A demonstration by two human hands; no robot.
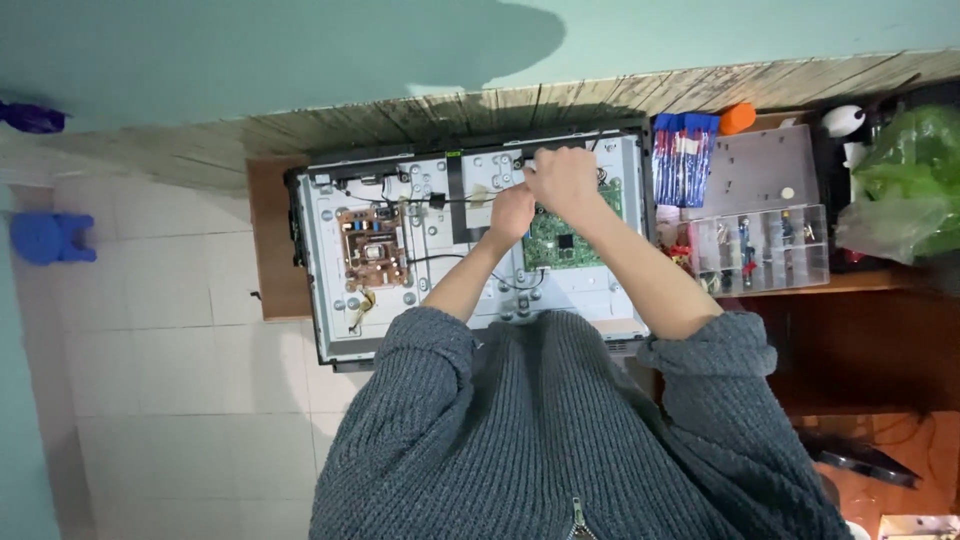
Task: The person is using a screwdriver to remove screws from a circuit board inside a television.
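While the big opened flat-screen set with its bare silver-grey metal back plate lies face down on the brown wooden bench, both hands meet over its upper middle part, so every place below is told from this plate. It lies flat, I judge, so that the boards on it face upward and can be reached from above.

Just beyond the plate's right edge stands a clear plastic compartment box with small parts in its cells, and behind that a flat clear lid or tray; they sit within arm's reach, probably to keep small pieces sorted. Between the plate's right edge and this tray rests a bunch of screwdrivers with blue and red handles, and a green plastic bag lies far to the right.

On the plate itself, right of centre, sits a green circuit board, partly covered by the forearms. Left of centre sits a brown power board with copper coils. A thin black cable runs across the upper part of the plate toward the hands.

The right hand is closed like a loose fist near the plate's top edge, above the green board; its fingers are curled inward, apparently around something small, but what they pinch I cannot tell. The left hand is just beside and below it, touching it, fingers bent and pressed together toward the end of the cable; its fingertips are hidden.
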